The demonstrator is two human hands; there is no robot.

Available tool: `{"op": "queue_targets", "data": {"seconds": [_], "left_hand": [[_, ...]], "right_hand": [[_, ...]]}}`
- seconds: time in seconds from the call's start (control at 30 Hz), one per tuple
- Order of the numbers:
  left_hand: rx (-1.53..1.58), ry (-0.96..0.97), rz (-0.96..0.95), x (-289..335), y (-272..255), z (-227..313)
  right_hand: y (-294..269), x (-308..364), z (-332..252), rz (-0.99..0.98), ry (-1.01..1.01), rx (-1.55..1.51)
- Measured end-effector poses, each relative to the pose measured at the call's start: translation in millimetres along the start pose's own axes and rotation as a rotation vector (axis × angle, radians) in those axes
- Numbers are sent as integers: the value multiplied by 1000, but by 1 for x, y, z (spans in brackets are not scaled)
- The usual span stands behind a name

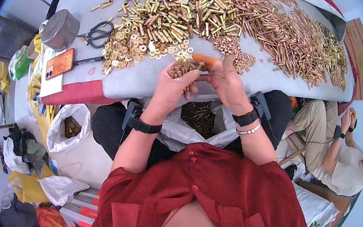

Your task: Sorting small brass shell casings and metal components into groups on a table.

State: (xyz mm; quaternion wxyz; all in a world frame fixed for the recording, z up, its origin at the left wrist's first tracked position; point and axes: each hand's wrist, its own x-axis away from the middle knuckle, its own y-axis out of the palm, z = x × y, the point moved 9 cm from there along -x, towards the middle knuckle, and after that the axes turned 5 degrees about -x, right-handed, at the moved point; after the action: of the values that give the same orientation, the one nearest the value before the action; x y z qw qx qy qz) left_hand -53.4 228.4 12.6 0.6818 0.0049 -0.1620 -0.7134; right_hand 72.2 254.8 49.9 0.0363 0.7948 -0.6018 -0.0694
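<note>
Above the near edge of the table, my left hand [176, 82] is closed around a bunch of brass-coloured metal sleeves [178, 69], their ends pointing up. Close against it, my right hand [227, 83] has its thumb and fingers curled in at a small brass-coloured metal piece [202, 64]; its exact kind is too small to tell. An orange finger cot [204, 59] covers one fingertip of the right hand. Just beyond my hands lie loose flat washers [128, 45] and, to the right, a patch of small copper-coloured nuts [234, 52].
A large heap of metal sleeves [180, 11] and thin rods [285, 40] covers the far table. At left are a metal bowl [60, 30], black scissors [97, 33], an orange phone [60, 64] and a marker [89, 60]. An open white sack [179, 133] of metal parts stands between my knees. Another person [344, 156] sits at right.
</note>
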Motion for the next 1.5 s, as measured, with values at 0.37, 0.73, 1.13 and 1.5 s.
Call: {"op": "queue_targets", "data": {"seconds": [0.37,0.73,1.13,1.5], "left_hand": [[238,-7,-32,-2,-7,3],[-345,-166,-9,4,-7,-3],[524,-362,-85,3,0,-32],[579,-381,-92,1,2,-33]], "right_hand": [[-6,7,31,34,154,-488],[-37,-18,7,237,8,299],[-22,-96,8,298,-315,1151],[-16,-74,-1,271,-437,931]]}}
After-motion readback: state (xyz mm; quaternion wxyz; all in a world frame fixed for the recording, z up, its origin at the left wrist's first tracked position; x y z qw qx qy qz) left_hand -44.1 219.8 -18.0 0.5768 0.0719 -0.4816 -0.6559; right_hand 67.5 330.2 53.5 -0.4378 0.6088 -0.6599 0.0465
